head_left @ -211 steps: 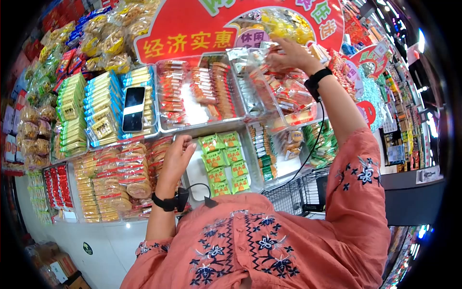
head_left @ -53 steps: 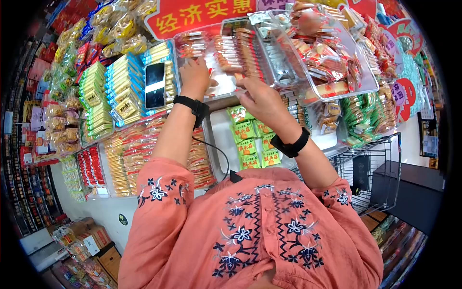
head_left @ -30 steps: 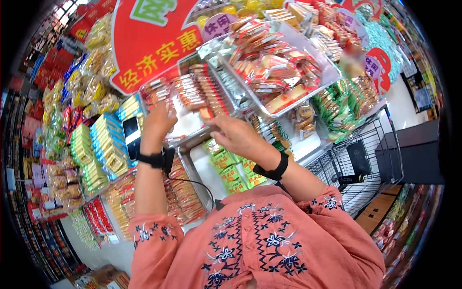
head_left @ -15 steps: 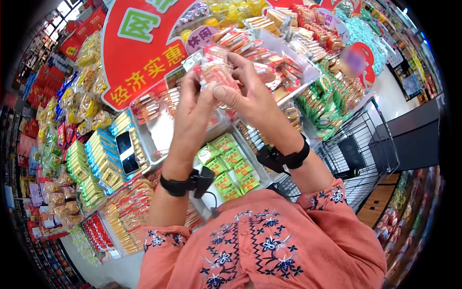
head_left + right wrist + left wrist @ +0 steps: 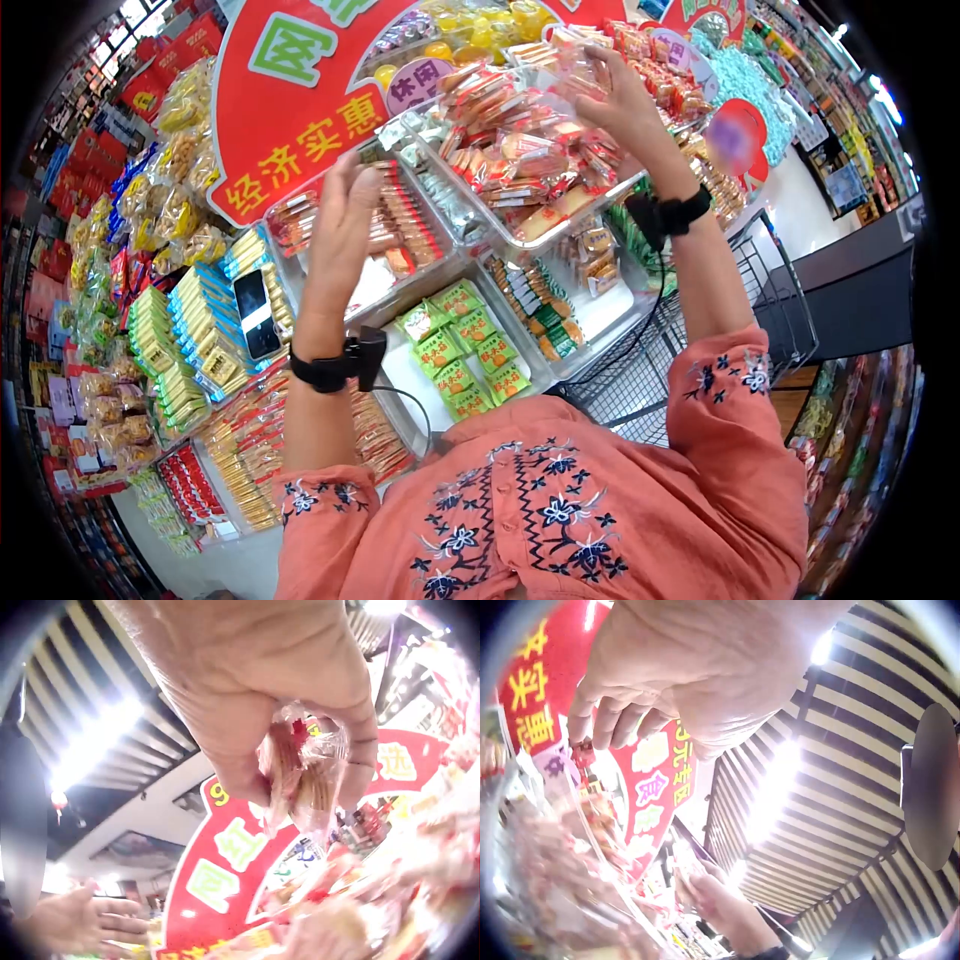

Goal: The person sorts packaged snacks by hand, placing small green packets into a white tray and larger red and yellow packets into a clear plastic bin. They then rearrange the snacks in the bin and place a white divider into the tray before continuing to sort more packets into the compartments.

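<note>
In the right wrist view my right hand (image 5: 262, 682) pinches clear-wrapped snack packets (image 5: 304, 776) between thumb and fingers. The head view places that right hand (image 5: 630, 110) over the far right part of the heaped tray (image 5: 545, 235) of red-and-clear packets. My left hand (image 5: 343, 230), fingers loosely bent and holding nothing, hovers above the tray of brown biscuit packets (image 5: 405, 220). From the left wrist, the left hand (image 5: 697, 667) shows its palm and relaxed fingers before the red sign.
Green packets (image 5: 465, 345) lie in a tray nearer the body. A phone (image 5: 258, 315) rests on blue-and-yellow packets at the left. The large red sign (image 5: 290, 110) stands behind the trays. A wire shopping cart (image 5: 640, 385) is at the right.
The hands, together around packets half a second ago, have parted. My right hand has moved right over the heaped tray with packets; my left has let go and moved left.
</note>
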